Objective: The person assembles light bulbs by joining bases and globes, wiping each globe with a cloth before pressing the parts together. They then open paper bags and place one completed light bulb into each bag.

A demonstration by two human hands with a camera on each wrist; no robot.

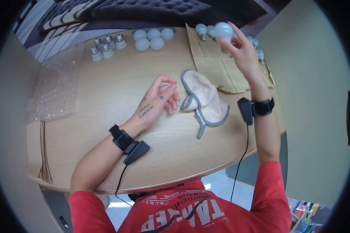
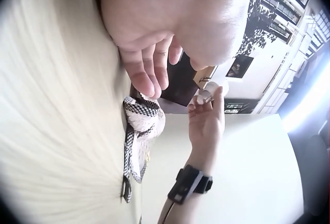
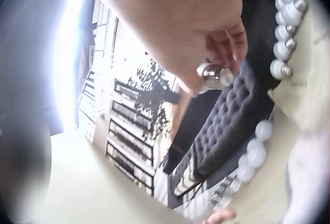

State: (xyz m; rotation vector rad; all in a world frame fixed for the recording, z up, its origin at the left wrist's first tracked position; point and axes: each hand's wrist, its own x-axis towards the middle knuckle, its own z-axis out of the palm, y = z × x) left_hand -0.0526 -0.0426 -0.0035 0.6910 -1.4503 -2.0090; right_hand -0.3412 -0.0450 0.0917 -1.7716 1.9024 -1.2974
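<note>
My right hand [image 1: 245, 56] holds a white light bulb [image 1: 223, 31] up over the back of the brown paper [image 1: 212, 66], gripping it between thumb and fingers. In the right wrist view the bulb's metal screw base [image 3: 217, 76] sticks out of the grip. My left hand [image 1: 153, 103] hovers low by the table's middle, palm turned inward, its fingers loosely bent around nothing. Just right of those fingers lies a crumpled pale pink cloth [image 1: 204, 91] with a grey checked border and a loop. More bulbs [image 1: 201, 29] lie on the paper, partly hidden behind the right hand.
At the back, several bulbs [image 1: 142, 44] show round white domes in a cluster. Left of them, several bulbs [image 1: 121, 41] stand with screw bases up. Clear plastic wrap [image 1: 56, 87] covers the left side, with folded brown paper [image 1: 35, 149] at the front left edge.
</note>
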